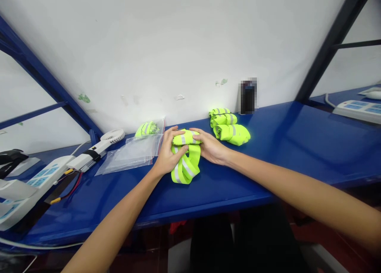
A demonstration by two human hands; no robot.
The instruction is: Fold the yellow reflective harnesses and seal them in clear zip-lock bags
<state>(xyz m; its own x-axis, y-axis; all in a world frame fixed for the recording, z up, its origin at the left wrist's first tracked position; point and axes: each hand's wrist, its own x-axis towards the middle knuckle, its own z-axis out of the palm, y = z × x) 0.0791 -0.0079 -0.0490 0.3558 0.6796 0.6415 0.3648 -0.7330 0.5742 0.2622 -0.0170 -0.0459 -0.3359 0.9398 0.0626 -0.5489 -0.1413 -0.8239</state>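
1. The yellow-green reflective bundle (187, 138) sits over the counter (232, 185), near its front edge; its rolled part has its long axis running left to right.
2. Its loose strap loops (185, 170) point toward the person.
3. The left hand (169, 151) is clamped on the bundle's left end, thumb over the front.
4. The right hand (210, 146) grips the right end.
5. Clear plastic bags (131, 150) lie just left of the left hand.

The left hand (171, 151) and right hand (211, 146) are bare, as are both slim forearms (282, 181). Black, loose-looking clothing (268, 241) covers the legs, its details lost in shadow.
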